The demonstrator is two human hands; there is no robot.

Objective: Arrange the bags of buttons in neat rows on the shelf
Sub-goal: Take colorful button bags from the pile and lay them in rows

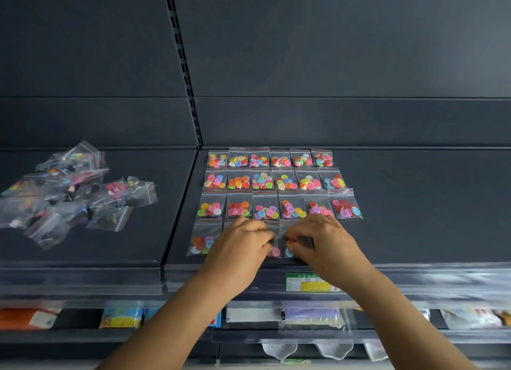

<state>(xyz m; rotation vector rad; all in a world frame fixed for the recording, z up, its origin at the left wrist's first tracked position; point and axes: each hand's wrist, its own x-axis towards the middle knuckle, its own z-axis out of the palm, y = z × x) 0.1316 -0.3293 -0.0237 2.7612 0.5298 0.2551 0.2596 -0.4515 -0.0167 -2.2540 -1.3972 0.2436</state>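
Small clear bags of coloured buttons lie in neat rows (279,180) on the dark shelf (414,203), three full rows with a fourth row in front. The front row's leftmost bag (203,238) lies flat by itself. My left hand (240,245) and my right hand (320,241) are side by side over the front row, fingers curled down onto bags there. A bag (289,249) shows between them, pinched by my right fingertips; the left fingers touch a bag (275,251) beside it. Both hands hide most of these bags.
A loose heap of button bags (69,190) lies on the shelf section to the left. A price label (308,282) sits in the clear strip at the shelf's front edge. Packaged goods (121,317) fill the shelf below.
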